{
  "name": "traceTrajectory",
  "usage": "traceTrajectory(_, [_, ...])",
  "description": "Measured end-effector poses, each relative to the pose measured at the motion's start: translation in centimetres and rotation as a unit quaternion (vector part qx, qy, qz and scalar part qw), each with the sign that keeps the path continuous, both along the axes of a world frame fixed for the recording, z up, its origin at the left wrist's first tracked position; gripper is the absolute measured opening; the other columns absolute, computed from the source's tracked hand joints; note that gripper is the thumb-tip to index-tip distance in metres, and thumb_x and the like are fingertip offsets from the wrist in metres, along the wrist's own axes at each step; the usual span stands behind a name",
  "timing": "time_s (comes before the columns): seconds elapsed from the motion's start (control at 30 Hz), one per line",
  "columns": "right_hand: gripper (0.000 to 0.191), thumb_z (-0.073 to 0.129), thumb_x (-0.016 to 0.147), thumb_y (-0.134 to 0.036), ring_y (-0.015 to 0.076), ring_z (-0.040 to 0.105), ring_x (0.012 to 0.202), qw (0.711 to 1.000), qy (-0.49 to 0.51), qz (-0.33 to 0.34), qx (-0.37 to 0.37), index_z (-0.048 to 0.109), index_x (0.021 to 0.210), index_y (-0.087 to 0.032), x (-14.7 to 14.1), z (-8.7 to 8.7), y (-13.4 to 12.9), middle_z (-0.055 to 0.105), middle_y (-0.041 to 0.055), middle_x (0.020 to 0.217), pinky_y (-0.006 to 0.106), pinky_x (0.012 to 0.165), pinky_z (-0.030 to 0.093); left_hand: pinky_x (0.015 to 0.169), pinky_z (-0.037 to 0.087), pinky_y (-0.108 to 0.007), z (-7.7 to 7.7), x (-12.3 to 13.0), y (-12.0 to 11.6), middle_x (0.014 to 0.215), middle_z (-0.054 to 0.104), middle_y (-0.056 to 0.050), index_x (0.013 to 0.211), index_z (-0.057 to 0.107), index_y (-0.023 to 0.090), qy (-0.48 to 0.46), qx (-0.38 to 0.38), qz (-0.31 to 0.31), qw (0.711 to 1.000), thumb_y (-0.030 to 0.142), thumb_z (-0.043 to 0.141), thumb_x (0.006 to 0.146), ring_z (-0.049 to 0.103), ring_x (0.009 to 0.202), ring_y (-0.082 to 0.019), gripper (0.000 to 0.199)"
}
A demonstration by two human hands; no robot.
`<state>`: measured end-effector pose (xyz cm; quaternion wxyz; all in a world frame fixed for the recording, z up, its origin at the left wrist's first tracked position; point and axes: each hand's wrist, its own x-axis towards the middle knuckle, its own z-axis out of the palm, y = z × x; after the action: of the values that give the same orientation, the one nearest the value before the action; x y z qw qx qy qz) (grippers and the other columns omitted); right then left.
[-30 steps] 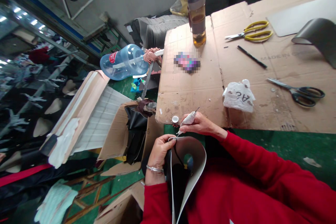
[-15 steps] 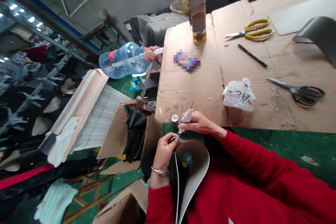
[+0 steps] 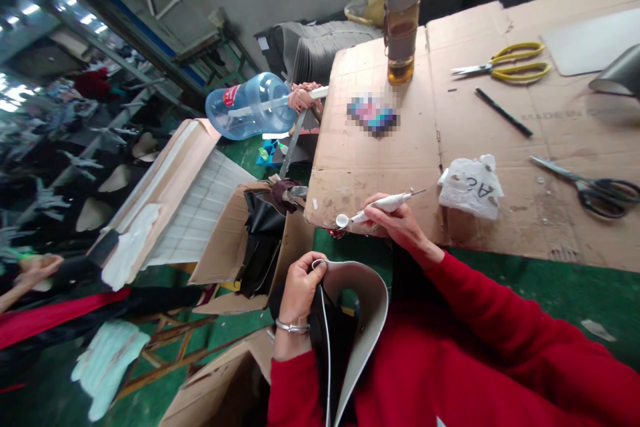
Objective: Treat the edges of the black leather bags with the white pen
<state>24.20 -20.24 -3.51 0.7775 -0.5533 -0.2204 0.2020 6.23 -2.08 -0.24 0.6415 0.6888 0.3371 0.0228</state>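
Observation:
My left hand (image 3: 301, 290), with a bracelet at its wrist, pinches the top edge of a curved grey and black sheet piece (image 3: 375, 300) that hangs over my lap. A hole shows in that piece. My right hand (image 3: 397, 223) is closed round a white pen-like tool (image 3: 387, 204), over the front left corner of the cardboard-covered table (image 3: 370, 167). The tool's left tip is at a small white round cup (image 3: 342, 221) at the table edge. Its thin metal rod points right.
On the table are a drink bottle (image 3: 402, 33), yellow-handled scissors (image 3: 505, 65), a black pen (image 3: 503, 112), a crumpled white bag (image 3: 471, 188) and black-handled scissors (image 3: 590, 188). A blue water jug (image 3: 255, 105) and an open cardboard box (image 3: 215, 257) stand left. Another person's hand (image 3: 43, 271) shows far left.
My right hand has moved the white tool away from the sheet's edge, up to the small cup, and tilted it flatter. My left hand still holds the sheet. Another person's hand has come into view.

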Motion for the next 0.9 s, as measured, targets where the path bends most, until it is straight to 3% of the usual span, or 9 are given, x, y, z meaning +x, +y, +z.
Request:
traceTrajectory(0.13, [0.034, 0.075, 0.089, -0.05, 0.0167, 0.065, 0.067, 0.999, -0.009, -0.027, -0.014, 0.071, 0.099, -0.018, -0.3, -0.4, -0.2, 0.072, 0.0032, 0.082, 0.025, 0.058, 0.053, 0.064, 0.045, -0.025, 0.2, -2.6, 2.4, 0.075, 0.07, -0.002, 0.084, 0.077, 0.016, 0.002, -0.023, 0.071, 0.997, 0.034, 0.086, 0.066, 0.058, 0.065, -0.015, 0.026])
traceTrajectory(0.3, [0.033, 0.074, 0.089, -0.049, 0.0162, 0.066, 0.066, 0.999, -0.012, -0.041, -0.021, 0.072, 0.101, -0.018, -0.5, -0.4, -0.3, 0.074, 0.0045, 0.087, 0.025, 0.059, 0.055, 0.074, 0.051, -0.028, 0.2, -5.0, 3.9, 0.089, 0.077, -0.007, 0.094, 0.081, 0.016, 0.009, -0.026, 0.096, 0.995, 0.034, 0.089, 0.065, 0.067, 0.078, -0.02, 0.035])
traceTrajectory(0.43, [0.03, 0.075, 0.089, -0.047, 0.0164, 0.068, 0.067, 0.998, -0.021, -0.056, -0.029, 0.074, 0.099, -0.018, -0.4, -0.7, -0.3, 0.075, 0.0048, 0.089, 0.025, 0.06, 0.056, 0.07, 0.049, -0.029, -0.1, -5.8, 4.3, 0.081, 0.075, -0.006, 0.087, 0.081, 0.016, -0.009, -0.003, 0.14, 0.99, 0.035, 0.09, 0.06, 0.065, 0.071, -0.019, 0.034])
traceTrajectory(0.53, [0.028, 0.074, 0.09, -0.044, 0.0173, 0.068, 0.067, 0.997, -0.033, -0.063, -0.038, 0.073, 0.1, -0.018, -0.4, -1.0, -0.4, 0.075, 0.0053, 0.087, 0.025, 0.06, 0.056, 0.067, 0.048, -0.029, 0.0, -6.9, 5.7, 0.076, 0.072, -0.004, 0.084, 0.079, 0.015, -0.027, 0.023, 0.217, 0.976, 0.041, 0.091, 0.054, 0.062, 0.066, -0.018, 0.041])
traceTrajectory(0.7, [0.026, 0.077, 0.087, -0.042, 0.0196, 0.069, 0.065, 0.993, -0.049, -0.093, -0.055, 0.075, 0.097, -0.018, -0.5, -0.9, -0.7, 0.075, 0.0078, 0.083, 0.027, 0.058, 0.055, 0.078, 0.049, -0.031, 1.3, -12.2, 10.3, 0.078, 0.072, -0.002, 0.086, 0.075, 0.018, -0.036, 0.108, 0.389, 0.914, 0.047, 0.088, 0.054, 0.064, 0.077, -0.021, 0.045])
traceTrajectory(0.8, [0.026, 0.077, 0.086, -0.041, 0.0209, 0.069, 0.063, 0.991, -0.043, -0.106, -0.068, 0.075, 0.095, -0.017, -0.7, -0.5, -0.6, 0.076, 0.0101, 0.082, 0.028, 0.057, 0.053, 0.091, 0.047, -0.033, 2.6, -16.6, 11.9, 0.087, 0.075, -0.002, 0.087, 0.074, 0.018, -0.01, 0.175, 0.479, 0.86, 0.038, 0.08, 0.069, 0.065, 0.095, -0.025, 0.027])
traceTrajectory(0.9, [0.029, 0.076, 0.088, -0.043, 0.0208, 0.069, 0.061, 0.99, -0.045, -0.116, -0.068, 0.074, 0.1, -0.017, -1.1, -0.1, -0.4, 0.076, 0.0114, 0.08, 0.028, 0.056, 0.05, 0.101, 0.042, -0.032, 3.4, -20.0, 12.0, 0.101, 0.076, -0.004, 0.096, 0.074, 0.016, 0.017, 0.221, 0.53, 0.819, 0.025, 0.068, 0.083, 0.063, 0.109, -0.025, 0.017])
